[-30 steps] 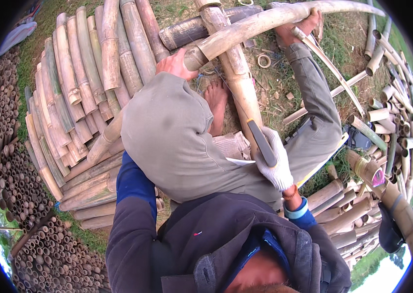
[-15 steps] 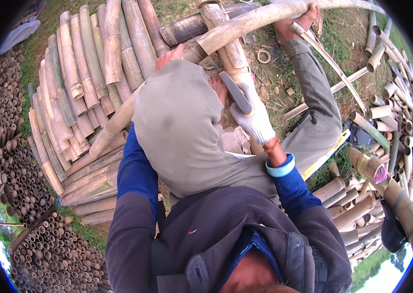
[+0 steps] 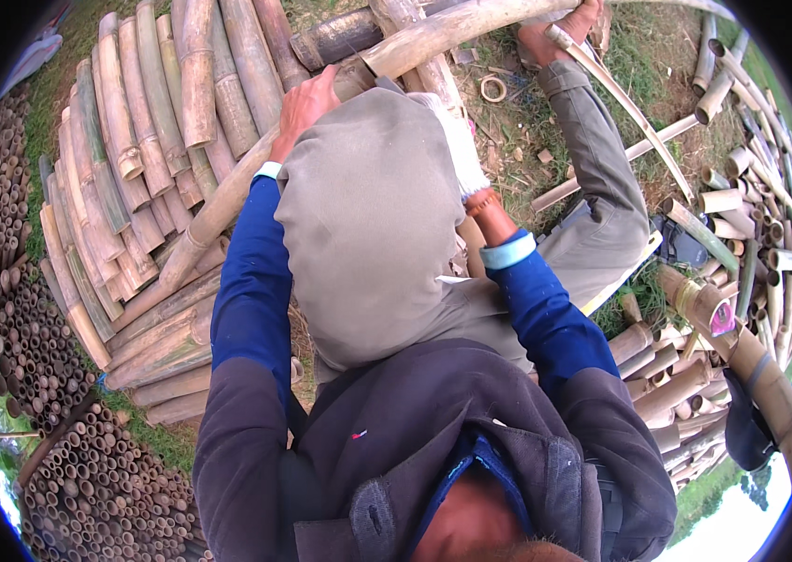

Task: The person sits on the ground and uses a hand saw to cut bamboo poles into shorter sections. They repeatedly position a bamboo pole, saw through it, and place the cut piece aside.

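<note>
A long bamboo pole [image 3: 471, 30] runs from the lower left, behind my raised knee, to the upper right, crossing a bamboo support [image 3: 438, 82]. My left hand [image 3: 307, 108] is closed over the pole just left of the knee. My right hand [image 3: 457, 140], in a white knitted glove, is just beyond the knee, which hides most of its fingers. It grips a hand tool with a flat dark blade [image 3: 388, 84]. Part of that blade shows against the pole at a dark joint; the handle is hidden. Whether the blade is a saw or a knife, I cannot tell.
Cut bamboo lengths [image 3: 195, 84] lie stacked at the left. More pieces [image 3: 672, 398] are heaped at the right. A bamboo ring [image 3: 493, 89] and a split strip [image 3: 625, 108] lie near my bare foot [image 3: 560, 33]. Bundled poles [image 3: 96, 478] show their round ends.
My gloved right hand has moved away from me with the tool, from beside the knee up to the pole. My left hand shows more fully on the pole, and the knee has shifted right.
</note>
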`<action>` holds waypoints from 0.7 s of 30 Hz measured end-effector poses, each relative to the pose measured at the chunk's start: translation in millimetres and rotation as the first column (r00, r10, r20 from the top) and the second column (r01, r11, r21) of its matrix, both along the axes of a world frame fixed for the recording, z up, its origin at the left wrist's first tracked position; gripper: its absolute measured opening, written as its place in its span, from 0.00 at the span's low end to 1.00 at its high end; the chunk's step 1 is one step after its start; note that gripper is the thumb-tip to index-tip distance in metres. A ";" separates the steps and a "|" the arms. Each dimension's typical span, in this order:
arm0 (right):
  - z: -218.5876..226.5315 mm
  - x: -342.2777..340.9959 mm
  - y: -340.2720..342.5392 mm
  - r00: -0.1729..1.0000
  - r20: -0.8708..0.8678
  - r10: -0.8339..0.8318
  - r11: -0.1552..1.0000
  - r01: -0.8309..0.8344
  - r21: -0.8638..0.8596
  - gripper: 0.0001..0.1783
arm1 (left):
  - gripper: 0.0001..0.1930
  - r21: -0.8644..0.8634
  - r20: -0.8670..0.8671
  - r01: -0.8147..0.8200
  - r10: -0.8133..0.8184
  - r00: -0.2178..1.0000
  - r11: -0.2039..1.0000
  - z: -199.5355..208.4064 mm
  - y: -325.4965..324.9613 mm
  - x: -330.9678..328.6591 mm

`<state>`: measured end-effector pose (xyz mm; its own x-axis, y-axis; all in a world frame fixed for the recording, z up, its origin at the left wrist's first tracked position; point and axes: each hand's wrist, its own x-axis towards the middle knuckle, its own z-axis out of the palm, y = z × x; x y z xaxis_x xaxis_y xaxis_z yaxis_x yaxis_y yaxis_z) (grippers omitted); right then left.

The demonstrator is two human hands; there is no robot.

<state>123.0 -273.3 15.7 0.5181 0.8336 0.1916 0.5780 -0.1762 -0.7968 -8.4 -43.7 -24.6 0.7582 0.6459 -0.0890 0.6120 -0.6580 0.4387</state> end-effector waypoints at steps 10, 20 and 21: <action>12.5 -15.5 -112.5 0.963 -0.269 -0.016 0.993 -0.016 -0.119 0.34 | 0.45 -0.019 -0.052 -0.005 0.004 0.999 1.000 14.0 5.6 4.4; 28.0 -19.1 -87.7 0.983 -0.182 -0.009 0.991 -0.015 -0.133 0.37 | 0.45 0.023 -0.023 -0.013 0.013 1.000 1.000 11.9 13.8 0.8; 38.5 -25.3 -115.4 0.972 -0.231 -0.038 0.982 -0.007 -0.190 0.38 | 0.46 0.009 -0.029 -0.007 0.007 1.000 1.000 12.5 8.8 -0.5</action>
<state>97.7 -388.8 54.2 0.5431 0.8342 -0.0955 0.3764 -0.3436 -0.8604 -8.9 -34.9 -12.0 0.7509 0.6520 -0.1052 0.6291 -0.6577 0.4144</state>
